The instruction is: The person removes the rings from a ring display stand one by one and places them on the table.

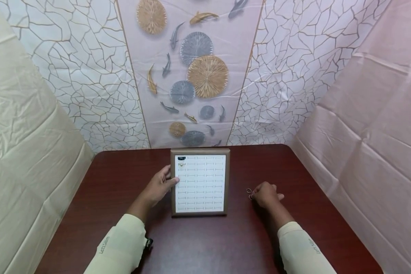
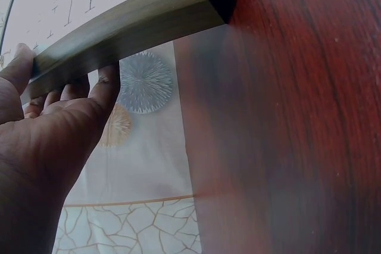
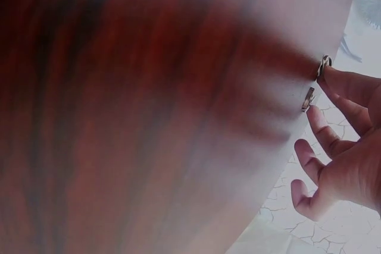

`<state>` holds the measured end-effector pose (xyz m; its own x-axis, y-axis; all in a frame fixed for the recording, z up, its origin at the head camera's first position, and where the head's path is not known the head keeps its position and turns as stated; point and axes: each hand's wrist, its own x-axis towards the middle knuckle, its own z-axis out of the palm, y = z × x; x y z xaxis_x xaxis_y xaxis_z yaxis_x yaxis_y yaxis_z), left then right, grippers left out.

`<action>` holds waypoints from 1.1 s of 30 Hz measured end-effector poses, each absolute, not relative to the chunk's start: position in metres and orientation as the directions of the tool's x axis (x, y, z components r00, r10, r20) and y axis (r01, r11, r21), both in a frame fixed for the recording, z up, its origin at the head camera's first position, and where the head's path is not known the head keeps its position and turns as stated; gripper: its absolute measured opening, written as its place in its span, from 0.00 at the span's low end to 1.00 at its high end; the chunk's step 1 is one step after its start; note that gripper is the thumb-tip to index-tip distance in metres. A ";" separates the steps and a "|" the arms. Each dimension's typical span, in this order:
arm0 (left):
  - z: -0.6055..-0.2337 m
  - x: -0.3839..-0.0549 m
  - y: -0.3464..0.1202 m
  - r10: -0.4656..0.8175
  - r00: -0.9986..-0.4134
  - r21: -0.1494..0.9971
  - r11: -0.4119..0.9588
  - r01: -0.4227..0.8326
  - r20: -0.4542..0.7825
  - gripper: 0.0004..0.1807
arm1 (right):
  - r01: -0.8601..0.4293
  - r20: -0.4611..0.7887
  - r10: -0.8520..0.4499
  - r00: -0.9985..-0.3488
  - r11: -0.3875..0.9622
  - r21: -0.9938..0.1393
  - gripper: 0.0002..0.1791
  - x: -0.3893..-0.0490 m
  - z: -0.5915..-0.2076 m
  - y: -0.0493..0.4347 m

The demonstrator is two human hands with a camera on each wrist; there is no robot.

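Observation:
A framed board (image 1: 200, 190) stands upright on the table, its white face printed with rows of short slot marks. My left hand (image 1: 159, 186) grips its left edge, thumb on the front and fingers behind, as the left wrist view also shows. A black ring (image 1: 181, 158) and a gold-coloured ring (image 1: 181, 165) sit in the top left of the board. To the right, my right hand (image 1: 268, 195) pinches a small metal ring (image 3: 324, 68) at the tabletop between its fingertips. A second loose ring (image 1: 249, 190) lies right beside these fingertips.
The dark red wooden table (image 1: 198, 243) has rounded far corners. A patterned curtain (image 1: 277, 76) hangs behind it, with pale cloth on both sides. A small black device (image 1: 148, 243) is on the left sleeve.

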<state>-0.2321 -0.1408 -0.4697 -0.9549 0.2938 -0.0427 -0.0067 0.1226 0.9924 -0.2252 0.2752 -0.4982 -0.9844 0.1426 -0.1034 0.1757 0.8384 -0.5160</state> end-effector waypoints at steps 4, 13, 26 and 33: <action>-0.469 -0.231 -0.142 0.291 -0.956 0.992 0.124 -0.003 -0.039 0.39 | 0.182 -0.106 0.148 -0.983 0.834 -0.521 0.05 -0.225 -0.498 0.276; -0.468 -0.231 -0.143 0.286 -0.958 0.991 0.136 0.007 -0.032 0.39 | 0.165 -0.039 0.175 -0.984 0.798 -0.580 0.06 -0.224 -0.495 0.285; -0.472 -0.232 -0.143 0.289 -0.957 0.993 0.117 0.016 -0.018 0.38 | -0.045 0.246 0.150 -0.958 0.765 -0.643 0.07 -0.224 -0.473 0.279; -0.472 -0.233 -0.141 0.286 -0.958 0.992 0.125 0.022 -0.015 0.38 | -0.280 0.485 0.061 -0.872 0.751 -0.598 0.03 -0.223 -0.450 0.252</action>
<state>-0.2328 -0.1412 -0.4721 -0.9582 0.2857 -0.0150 0.0218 0.1251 0.9919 -0.2227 0.2515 -0.4504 -0.8722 0.0605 0.4853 -0.2803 0.7513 -0.5975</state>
